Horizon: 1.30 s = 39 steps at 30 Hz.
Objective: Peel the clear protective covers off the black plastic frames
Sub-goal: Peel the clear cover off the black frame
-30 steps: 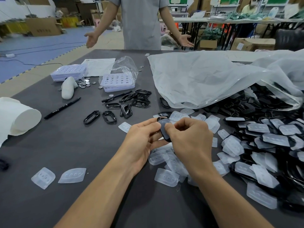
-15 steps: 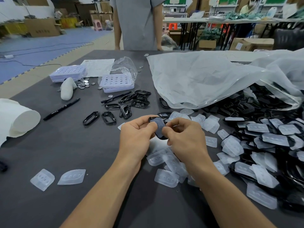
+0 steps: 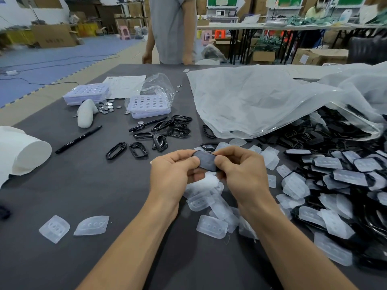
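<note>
Over the middle of the counter (image 3: 83, 195), raised between both hands — one black plastic frame (image 3: 206, 162) with a clear cover on its face, its long axis tilted down to the right. Its left end is pinched by the left hand (image 3: 173, 174), thumb on top, fingers curled beneath. Its right end is pinched by the right hand (image 3: 240, 172) in the same way, thumb tip at the cover's edge; whether the cover has begun to lift cannot be told.

Directly below the hands, a loose heap of peeled covers (image 3: 209, 206) lies on the counter. Two stray covers (image 3: 92, 225) lie side by side at near left, well apart from the heap.

Right side — a large pile of covered frames (image 3: 335, 174) at the mouth of a big translucent plastic bag (image 3: 261, 97).

Beyond the hands is a cluster of bare frames (image 3: 159, 132), with two more lying separate just to its left. A black pen (image 3: 78, 139) lies diagonally further left. A second pen (image 3: 147, 123) lies along the cluster's far side. At far left, a white roll (image 3: 27, 155) lies on its side.

Further back are two lavender trays (image 3: 149, 105) with rows of holes, button cells (image 3: 106, 106) scattered between them, and a printed sheet (image 3: 125, 85). A person in a grey shirt (image 3: 173, 28) stands at the counter's far edge, arms down.
</note>
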Each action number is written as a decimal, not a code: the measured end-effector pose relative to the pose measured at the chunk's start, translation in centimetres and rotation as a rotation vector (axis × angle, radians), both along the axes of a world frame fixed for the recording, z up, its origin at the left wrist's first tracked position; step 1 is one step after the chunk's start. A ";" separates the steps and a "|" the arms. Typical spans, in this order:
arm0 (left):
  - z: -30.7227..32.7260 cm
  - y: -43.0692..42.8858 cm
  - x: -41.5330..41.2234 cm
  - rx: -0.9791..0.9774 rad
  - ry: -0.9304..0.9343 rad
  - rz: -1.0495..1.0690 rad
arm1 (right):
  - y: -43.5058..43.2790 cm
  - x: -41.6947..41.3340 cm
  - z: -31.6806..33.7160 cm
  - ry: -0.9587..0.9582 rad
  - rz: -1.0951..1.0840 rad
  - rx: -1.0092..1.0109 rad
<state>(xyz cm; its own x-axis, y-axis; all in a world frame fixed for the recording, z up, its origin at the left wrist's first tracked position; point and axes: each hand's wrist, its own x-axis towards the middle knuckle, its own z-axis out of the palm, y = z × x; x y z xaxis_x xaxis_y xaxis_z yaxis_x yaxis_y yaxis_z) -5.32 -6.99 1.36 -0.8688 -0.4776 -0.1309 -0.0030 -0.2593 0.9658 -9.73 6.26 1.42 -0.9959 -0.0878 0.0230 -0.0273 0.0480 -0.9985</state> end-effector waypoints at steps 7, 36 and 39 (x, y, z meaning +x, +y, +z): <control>-0.3 0.2 0.0 -0.251 -0.021 -0.109 | 0.2 -0.2 -0.3 0.130 -0.005 0.056; -0.6 0.0 0.1 -0.266 0.041 -0.173 | 0.1 -0.5 -0.2 0.017 0.133 -0.063; -0.5 -0.1 0.1 -0.301 0.040 -0.183 | 0.2 -0.5 -0.4 0.063 0.119 -0.001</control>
<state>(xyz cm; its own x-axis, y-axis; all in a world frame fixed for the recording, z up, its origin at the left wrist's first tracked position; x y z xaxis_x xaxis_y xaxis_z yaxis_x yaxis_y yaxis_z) -5.19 -7.10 0.88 -0.9451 -0.3255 0.0278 0.0162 0.0384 0.9991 -10.23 6.41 1.04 -0.9750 -0.2054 0.0848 -0.0949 0.0397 -0.9947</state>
